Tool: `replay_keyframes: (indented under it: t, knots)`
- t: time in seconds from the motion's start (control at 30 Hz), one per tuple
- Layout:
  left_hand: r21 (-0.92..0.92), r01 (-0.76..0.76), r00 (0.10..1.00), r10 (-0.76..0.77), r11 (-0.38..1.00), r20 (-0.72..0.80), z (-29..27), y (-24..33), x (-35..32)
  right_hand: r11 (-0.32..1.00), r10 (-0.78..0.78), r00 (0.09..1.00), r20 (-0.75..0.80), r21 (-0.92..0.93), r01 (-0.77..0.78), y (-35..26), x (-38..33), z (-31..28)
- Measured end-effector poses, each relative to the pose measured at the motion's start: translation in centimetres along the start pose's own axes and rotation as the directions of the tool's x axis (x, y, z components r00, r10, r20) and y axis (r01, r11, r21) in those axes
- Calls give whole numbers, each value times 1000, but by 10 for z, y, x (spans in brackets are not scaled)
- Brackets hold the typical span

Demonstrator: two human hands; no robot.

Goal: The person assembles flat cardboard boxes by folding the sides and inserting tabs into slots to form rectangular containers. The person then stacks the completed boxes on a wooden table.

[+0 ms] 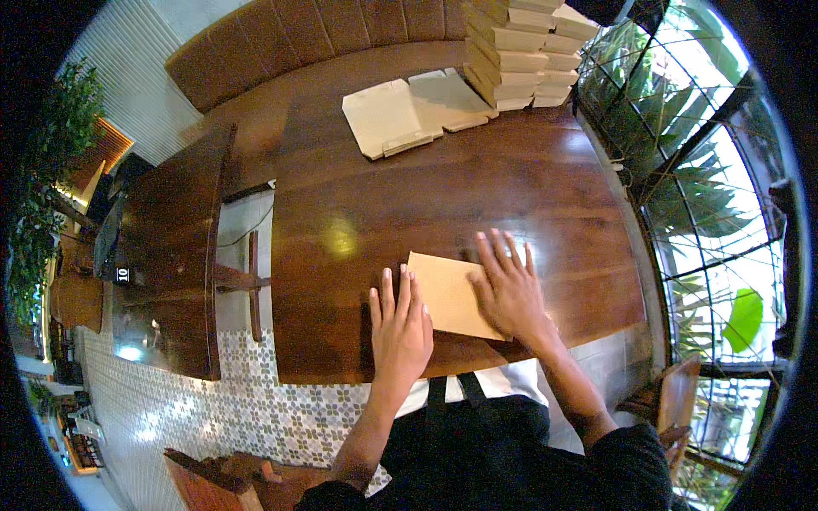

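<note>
A folded brown cardboard box lies at a slant near the front edge of the wooden table. Along its left side, my left hand is laid with outstretched fingers, its inner edge against the cardboard. My right hand is over the box's right end, fingers spread and pointing away from me, the thumb on the top face. Neither hand grasps anything. Part of the right end is hidden under that hand.
Farther back lies an unfolded cardboard box, beside a tall stack of flattened boxes. A brown padded bench runs behind the table. A second table stands left across a gap; a gridded window is on the right.
</note>
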State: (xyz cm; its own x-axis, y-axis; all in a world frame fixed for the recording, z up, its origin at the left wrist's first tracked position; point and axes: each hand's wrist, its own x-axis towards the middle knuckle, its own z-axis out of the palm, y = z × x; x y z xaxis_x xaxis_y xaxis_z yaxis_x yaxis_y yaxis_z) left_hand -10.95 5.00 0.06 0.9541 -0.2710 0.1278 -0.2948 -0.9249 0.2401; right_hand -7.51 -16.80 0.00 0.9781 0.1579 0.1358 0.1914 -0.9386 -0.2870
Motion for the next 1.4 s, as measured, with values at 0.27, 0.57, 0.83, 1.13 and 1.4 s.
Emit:
replay_keyframes:
  t: [0.27,0.57,0.83,1.13,1.4]
  knots:
    - [-101,-302,952,305,948,9,22,13,53,994,-60,998,-18,86,62,-14,-1,17]
    - [-604,238,969,-148,761,197,-5,-74,-6,805,183,976,116,552,-217,73,-31,-22]
    - [-893,170,976,-198,416,94,3,-37,4,489,318,940,122,828,-273,-7,-51,5]
    - [-976,-156,899,-387,150,-204,6,-15,48,198,304,853,-425,904,380,9,23,11]
    - [-969,-248,812,-546,-1,-208,25,-4,47,67,225,849,-478,877,476,1,20,34]
